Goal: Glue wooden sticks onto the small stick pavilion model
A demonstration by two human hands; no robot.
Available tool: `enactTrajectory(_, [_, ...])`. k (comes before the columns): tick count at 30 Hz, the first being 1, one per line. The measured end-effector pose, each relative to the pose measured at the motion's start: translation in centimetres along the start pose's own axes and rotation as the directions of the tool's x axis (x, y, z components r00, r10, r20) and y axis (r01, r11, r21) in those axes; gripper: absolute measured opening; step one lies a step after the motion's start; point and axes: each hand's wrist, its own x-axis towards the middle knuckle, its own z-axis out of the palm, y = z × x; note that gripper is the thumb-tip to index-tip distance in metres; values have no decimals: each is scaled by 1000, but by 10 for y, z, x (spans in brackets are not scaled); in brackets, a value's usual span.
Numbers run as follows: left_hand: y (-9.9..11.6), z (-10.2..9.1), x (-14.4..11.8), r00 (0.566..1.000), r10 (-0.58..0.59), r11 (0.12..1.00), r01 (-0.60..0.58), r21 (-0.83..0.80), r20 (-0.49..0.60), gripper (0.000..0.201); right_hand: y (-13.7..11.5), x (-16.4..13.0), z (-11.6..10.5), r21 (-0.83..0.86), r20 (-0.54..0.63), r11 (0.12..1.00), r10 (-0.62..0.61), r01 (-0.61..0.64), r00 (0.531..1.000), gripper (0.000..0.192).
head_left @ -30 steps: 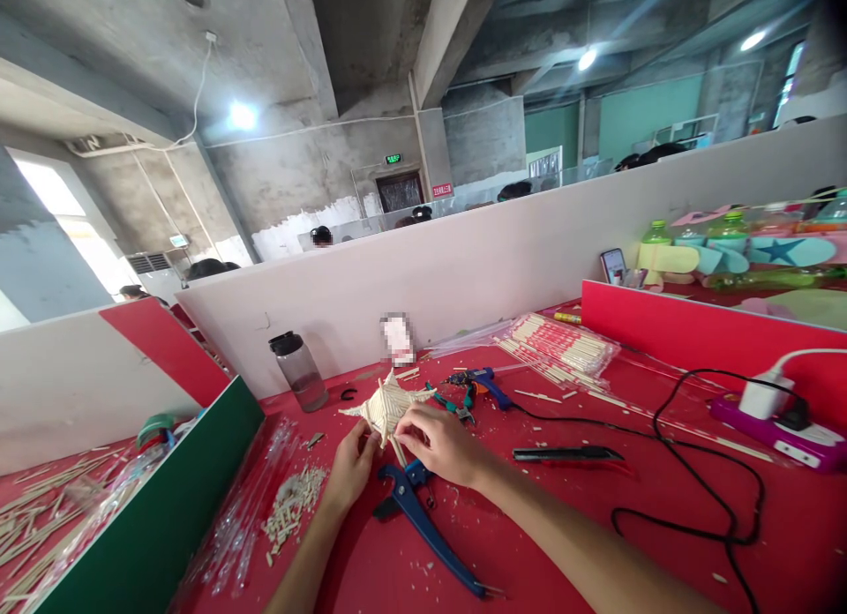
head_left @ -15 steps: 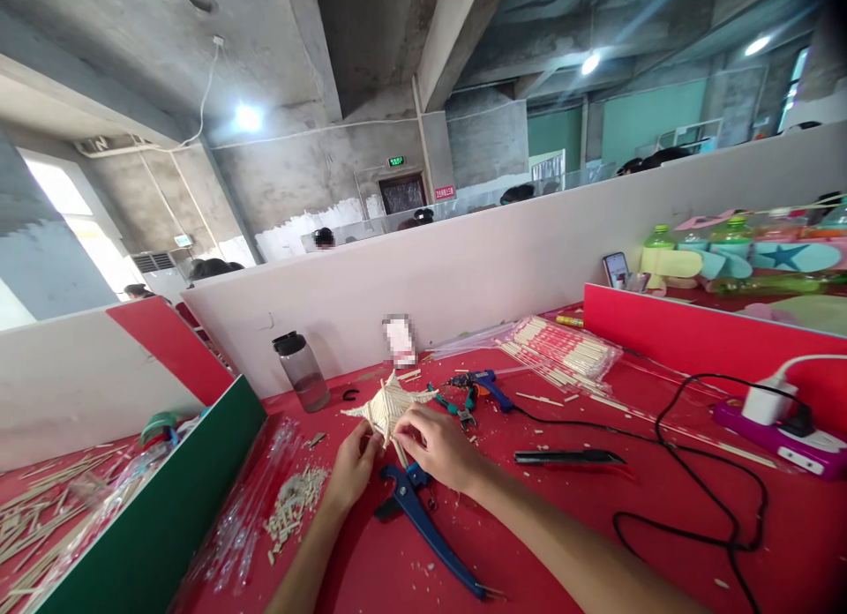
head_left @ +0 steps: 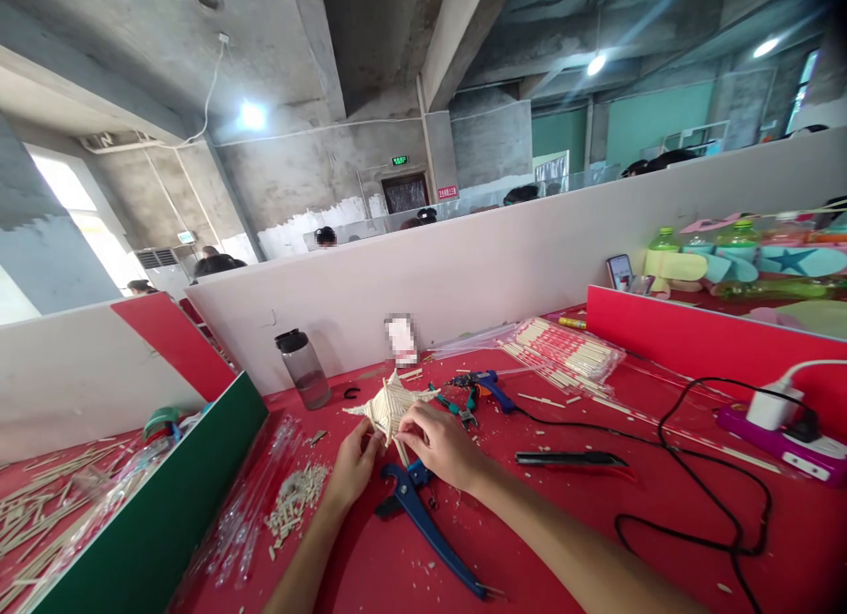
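Note:
A star-shaped piece built from pale wooden sticks (head_left: 392, 404) is between my hands over the red tabletop. My left hand (head_left: 356, 462) pinches its lower left edge with thumb and fingertips. At the lower right edge, the fingers of my right hand (head_left: 437, 442) are closed on the same piece, near a stick that points down toward me. The exact contact of the right fingertips is partly hidden. Just below my hands lies a blue-handled cutter (head_left: 430, 526), its jaw end under the star's lower tip.
Behind lie a blue glue gun (head_left: 493, 392) and green-handled pliers (head_left: 468, 411). A black utility knife (head_left: 573, 459) lies right. Cut stick bits (head_left: 296, 506) are left, near a water bottle (head_left: 304, 371). Bundled sticks (head_left: 562, 349) sit at back; a black cable (head_left: 705, 526) loops right toward a purple power strip (head_left: 787, 446).
The view has shifted slightly. Both hands keep their hold on the star, with only a tiny change in its tilt; the tools lie where they were.

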Motion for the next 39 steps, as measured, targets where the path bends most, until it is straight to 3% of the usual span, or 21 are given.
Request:
enactTrajectory(9, [-6, 1, 0, 1000, 10, 1000, -10, -12, -4, 20, -1, 2, -5, -98, 39, 986, -129, 132, 991, 7])
enactTrajectory(28, [-5, 1, 0, 1000, 1, 999, -1, -33, 4, 20, -2, 1, -2, -177, 47, 974, -135, 141, 990, 8])
enactTrajectory(39, [-9, 1, 0, 1000, 15, 999, -15, -43, 4, 20, -6, 3, -12, -109, -55, 990, -100, 94, 993, 10])
